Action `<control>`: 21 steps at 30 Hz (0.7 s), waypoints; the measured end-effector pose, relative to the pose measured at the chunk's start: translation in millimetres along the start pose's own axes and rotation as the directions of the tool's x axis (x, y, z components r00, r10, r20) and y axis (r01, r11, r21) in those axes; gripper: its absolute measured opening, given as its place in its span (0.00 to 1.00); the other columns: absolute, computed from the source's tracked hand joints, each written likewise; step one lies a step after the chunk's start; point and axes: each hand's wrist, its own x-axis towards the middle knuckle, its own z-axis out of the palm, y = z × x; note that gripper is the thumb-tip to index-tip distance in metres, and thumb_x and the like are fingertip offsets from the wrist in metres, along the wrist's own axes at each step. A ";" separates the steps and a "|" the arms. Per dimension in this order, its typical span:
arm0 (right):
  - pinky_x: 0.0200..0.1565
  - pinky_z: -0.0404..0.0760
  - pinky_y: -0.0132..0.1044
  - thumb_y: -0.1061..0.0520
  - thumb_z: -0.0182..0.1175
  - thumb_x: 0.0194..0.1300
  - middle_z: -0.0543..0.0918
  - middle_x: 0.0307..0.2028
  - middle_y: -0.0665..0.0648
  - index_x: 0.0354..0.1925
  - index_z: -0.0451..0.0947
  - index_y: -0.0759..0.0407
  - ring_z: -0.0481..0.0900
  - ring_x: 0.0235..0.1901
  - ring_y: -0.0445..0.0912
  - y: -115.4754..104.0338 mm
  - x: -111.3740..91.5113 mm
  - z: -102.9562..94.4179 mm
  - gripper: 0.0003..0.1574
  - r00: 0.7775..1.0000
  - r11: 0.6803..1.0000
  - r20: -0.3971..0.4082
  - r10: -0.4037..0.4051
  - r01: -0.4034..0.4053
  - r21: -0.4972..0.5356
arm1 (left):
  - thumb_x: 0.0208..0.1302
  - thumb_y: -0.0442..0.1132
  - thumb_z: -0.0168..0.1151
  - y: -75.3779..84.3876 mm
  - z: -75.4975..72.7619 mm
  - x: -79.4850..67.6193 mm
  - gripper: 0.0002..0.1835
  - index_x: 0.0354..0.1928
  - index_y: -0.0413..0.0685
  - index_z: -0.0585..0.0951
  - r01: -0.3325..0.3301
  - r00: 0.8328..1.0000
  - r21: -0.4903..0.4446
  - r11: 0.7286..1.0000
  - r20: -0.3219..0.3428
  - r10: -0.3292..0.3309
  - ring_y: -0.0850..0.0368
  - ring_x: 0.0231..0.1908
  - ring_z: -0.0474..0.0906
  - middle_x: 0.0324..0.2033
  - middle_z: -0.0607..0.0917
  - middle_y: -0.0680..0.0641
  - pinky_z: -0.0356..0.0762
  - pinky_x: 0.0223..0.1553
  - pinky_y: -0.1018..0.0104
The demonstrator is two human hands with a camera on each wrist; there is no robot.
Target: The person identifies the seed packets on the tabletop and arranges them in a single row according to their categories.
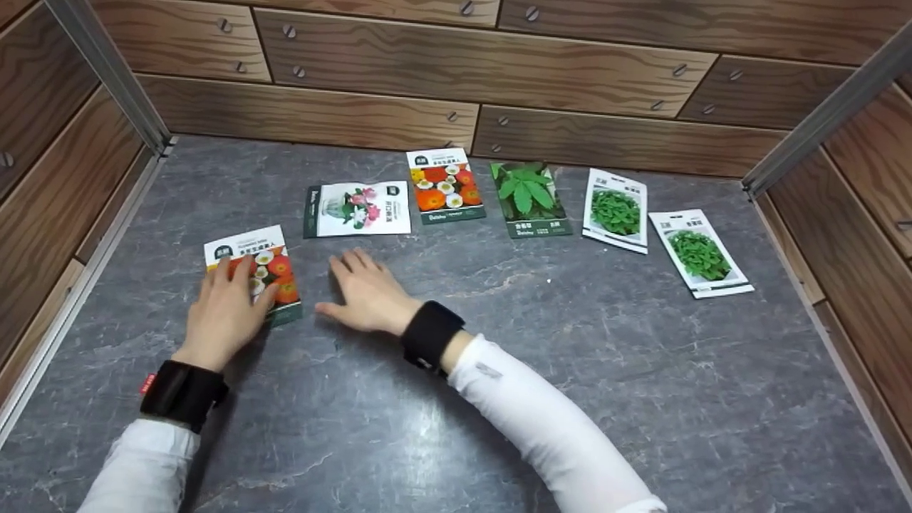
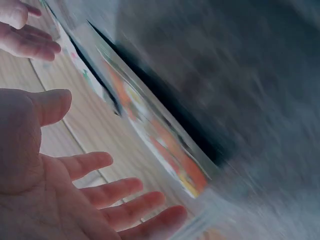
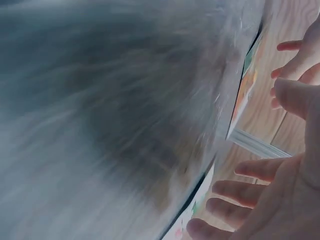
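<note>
My left hand hovers over a seed packet with orange and white flowers at the left; in the left wrist view a gap shows between its spread fingers and that packet. To its right, my right hand has its fingers extended above the grey tabletop, holding nothing. Just beyond it lies a sideways packet with pink and white flowers in a vase. In the right wrist view, the right hand's fingers are straight and apart.
Along the back lie another orange-flower packet, a green leaf packet and two white packets with bushy green plants, one upright, the other tilted. Wood-patterned panels wall the grey table.
</note>
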 end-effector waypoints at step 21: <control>0.68 0.81 0.44 0.30 0.65 0.68 0.71 0.74 0.57 0.80 0.59 0.55 0.70 0.74 0.52 -57.5 31.3 22.7 0.56 0.998 0.995 -0.068 0.011 -0.017 -0.096 | 0.77 0.42 0.51 -8.7 -6.5 15.7 0.35 0.78 0.26 0.59 0.163 0.975 -0.254 0.953 -0.104 -0.194 0.20 0.67 0.70 0.68 0.72 0.17 0.70 0.68 0.31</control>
